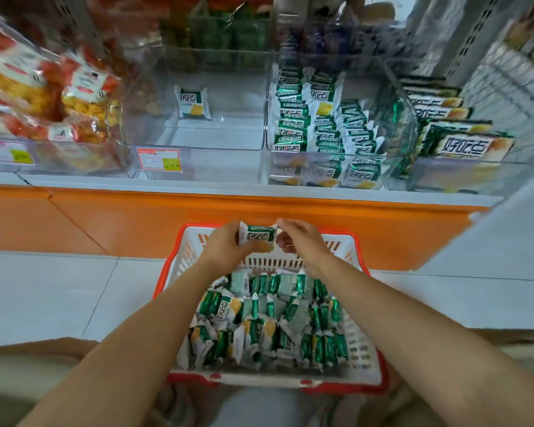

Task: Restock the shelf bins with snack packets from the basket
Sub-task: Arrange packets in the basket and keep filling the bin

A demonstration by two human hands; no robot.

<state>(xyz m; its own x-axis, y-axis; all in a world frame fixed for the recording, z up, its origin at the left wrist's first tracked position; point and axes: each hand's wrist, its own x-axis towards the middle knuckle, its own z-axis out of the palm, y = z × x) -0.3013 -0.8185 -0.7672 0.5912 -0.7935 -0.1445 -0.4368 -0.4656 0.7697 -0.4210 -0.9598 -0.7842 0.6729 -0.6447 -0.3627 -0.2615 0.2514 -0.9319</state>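
Note:
A white basket with a red rim [179, 260] stands on the floor below me, holding several green-and-white snack packets [259, 328]. Above its far edge both hands hold one such packet [257, 236]. My left hand [225, 246] grips its left end and my right hand [299, 241] pinches its right end. On the shelf, the middle clear bin [198, 140] holds a single packet [192, 102]. The clear bin to its right [395, 118] is packed with rows of the same packets.
At the left, a bin holds red and yellow snack bags [53, 100]. Green boxes [463, 143] stand at the far right. An orange shelf base [136, 223] runs across behind the basket. An orange price tag [159, 159] sits on the middle bin's front. White floor tiles surround the basket.

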